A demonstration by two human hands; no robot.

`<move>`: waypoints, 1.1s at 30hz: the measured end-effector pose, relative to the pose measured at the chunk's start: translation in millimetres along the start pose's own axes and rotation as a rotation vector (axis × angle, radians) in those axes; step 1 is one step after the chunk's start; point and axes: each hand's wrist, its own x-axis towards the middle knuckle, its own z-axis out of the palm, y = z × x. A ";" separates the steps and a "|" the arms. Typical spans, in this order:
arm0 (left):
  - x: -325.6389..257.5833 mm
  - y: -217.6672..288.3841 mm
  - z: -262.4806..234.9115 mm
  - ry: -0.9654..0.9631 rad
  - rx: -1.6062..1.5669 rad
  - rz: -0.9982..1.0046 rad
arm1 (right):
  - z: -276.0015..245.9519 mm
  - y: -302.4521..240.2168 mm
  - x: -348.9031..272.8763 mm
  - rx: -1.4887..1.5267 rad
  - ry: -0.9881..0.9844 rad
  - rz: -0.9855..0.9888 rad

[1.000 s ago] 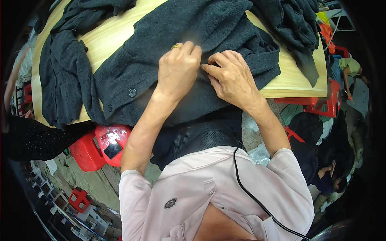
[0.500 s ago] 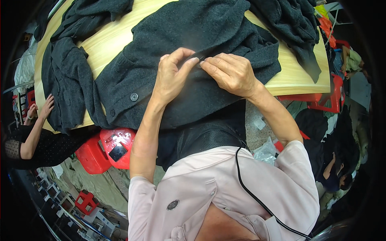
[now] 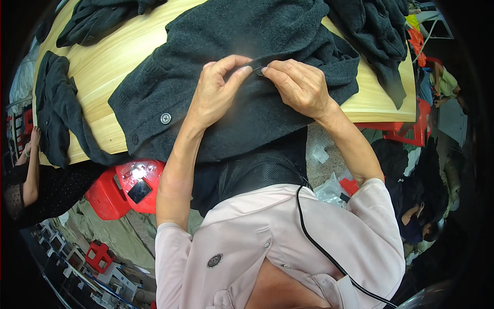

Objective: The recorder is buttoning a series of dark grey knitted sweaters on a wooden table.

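Note:
A dark grey knit cardigan point(image 3: 221, 36) lies spread in front of me, its near part hanging over the table edge. My left hand point(image 3: 212, 98) pinches the folded front edge of the cardigan between thumb and forefinger. Just to the right, the fingers of my right hand point(image 3: 301, 88) are closed at a dark button point(image 3: 259, 71) on that same edge. My fingertips partly cover the button, and the buttonhole cannot be made out. Farther left on the cardigan's front, a large button point(image 3: 165, 118) faces up.
Other dark garments lie on the pale wooden table point(image 3: 110, 64), at the left point(image 3: 54, 103) and the far right point(image 3: 373, 41). A co-worker's arm point(image 3: 32, 170) reaches in at the left. A phone point(image 3: 139, 191) rests on a red stool point(image 3: 149, 175) beside me.
The garment at the left has shifted away from my cardigan, and the co-worker's hand has moved off it. My hands stay at the button, with the dark button now showing more between them.

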 end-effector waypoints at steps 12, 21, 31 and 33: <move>-4.3 -4.3 2.7 0.063 0.178 0.090 | -6.2 2.9 5.7 0.003 -0.066 -0.075; -3.8 -3.4 1.2 0.050 0.094 0.026 | -3.1 4.4 1.9 0.004 -0.057 -0.085; -4.4 -5.0 1.0 0.037 0.227 0.207 | 0.4 -0.2 3.4 -0.025 -0.019 -0.068; -4.2 -6.1 1.7 0.036 0.266 0.256 | -2.1 -3.0 4.6 0.004 -0.168 0.056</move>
